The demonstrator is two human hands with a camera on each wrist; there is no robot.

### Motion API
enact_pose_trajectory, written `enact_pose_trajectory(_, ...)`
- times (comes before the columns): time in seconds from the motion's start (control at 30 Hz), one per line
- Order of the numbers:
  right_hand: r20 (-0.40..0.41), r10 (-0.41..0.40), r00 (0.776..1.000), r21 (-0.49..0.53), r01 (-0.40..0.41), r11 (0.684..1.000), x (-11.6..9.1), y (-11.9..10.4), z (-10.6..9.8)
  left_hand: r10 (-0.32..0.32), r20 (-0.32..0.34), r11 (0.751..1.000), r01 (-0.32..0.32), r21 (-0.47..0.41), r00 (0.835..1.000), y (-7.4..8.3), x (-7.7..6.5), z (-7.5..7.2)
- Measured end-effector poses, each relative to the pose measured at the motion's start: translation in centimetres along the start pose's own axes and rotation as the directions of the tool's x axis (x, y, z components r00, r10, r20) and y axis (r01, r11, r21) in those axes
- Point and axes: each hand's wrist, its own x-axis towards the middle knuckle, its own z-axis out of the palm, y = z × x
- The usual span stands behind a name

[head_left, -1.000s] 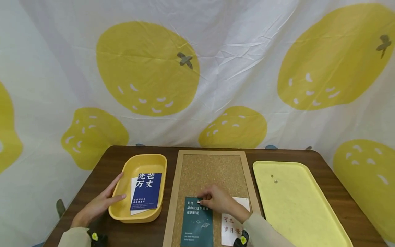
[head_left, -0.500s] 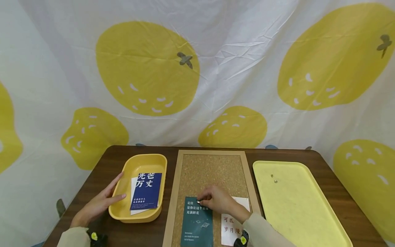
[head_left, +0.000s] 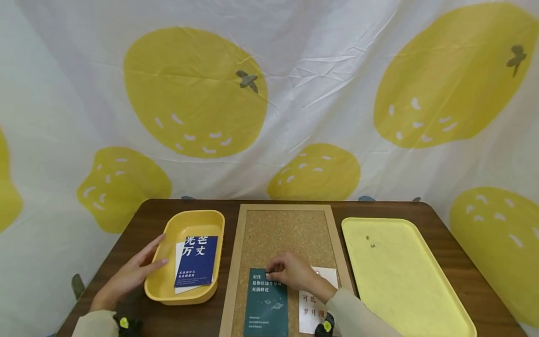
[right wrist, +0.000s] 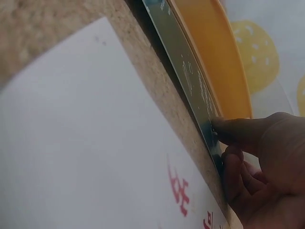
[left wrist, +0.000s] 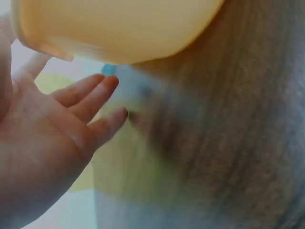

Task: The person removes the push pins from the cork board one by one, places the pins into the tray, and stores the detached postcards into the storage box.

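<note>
In the head view, my right hand point(head_left: 290, 272) works at the top edge of a dark green card point(head_left: 266, 306) on the framed cork board point(head_left: 286, 234). Its thumb and forefinger pinch a small shiny thumbtack point(right wrist: 215, 134) against that card, mostly covered by the fingertips. Beneath the right wrist lies a white card point(head_left: 309, 311) with red characters, partly hidden by the arm. My left hand point(head_left: 130, 276) rests at the left side of a yellow plastic basin point(head_left: 157, 294), thumb over the rim. Its other fingers spread straight in the left wrist view.
Inside the basin lie a blue card point(head_left: 197, 264) and a white card point(head_left: 180, 262) under it. Two small metal tacks point(head_left: 372, 245) sit on a pale yellow tray point(head_left: 408, 276) right of the board. A fruit-print curtain point(head_left: 278, 107) hangs behind the brown table point(head_left: 134, 224).
The head view has shifted slightly, moving the whole scene a little to the left. Both hands keep their places at the basin and the green card.
</note>
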Motion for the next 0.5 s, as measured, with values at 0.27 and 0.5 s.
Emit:
enact_pose_trajectory(0.27, -0.001, -0.019, 1.0, 0.02, 0.019, 1.0, 0.1, 0.0, -0.1, 0.108, -0.076, 0.99, -0.1, 0.097, 0.991, 1.8, -0.7, 0.2)
enact_pose_trajectory(0.5, 0.001, -0.038, 0.999, 0.052, 0.038, 0.998, 0.1, 0.2, 0.0, 0.176, -0.11, 0.955, -0.142, 0.262, 0.978, 3.8, -1.6, 0.5)
